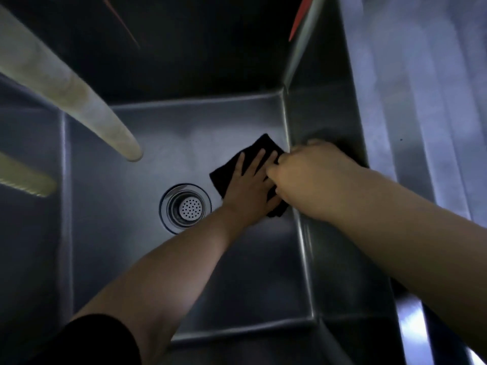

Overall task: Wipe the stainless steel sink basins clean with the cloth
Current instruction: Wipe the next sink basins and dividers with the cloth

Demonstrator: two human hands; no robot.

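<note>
I look straight down into a deep stainless steel sink basin [126,219]. A black cloth [228,177] lies on the basin floor close to the right wall. My left hand [250,187] presses flat on the cloth with its fingers straight. My right hand [311,175] reaches in from the right, its fingers curled over the cloth's right edge where the floor meets the wall; the fingertips are hidden. The round drain strainer [185,208] sits just left of my left wrist.
A pale faucet spout [79,101] slants in from the upper left above the basin, and a second pale piece [26,177] shows at the left edge. A red object [299,17] stands at the back right corner. A steel counter [421,101] runs along the right.
</note>
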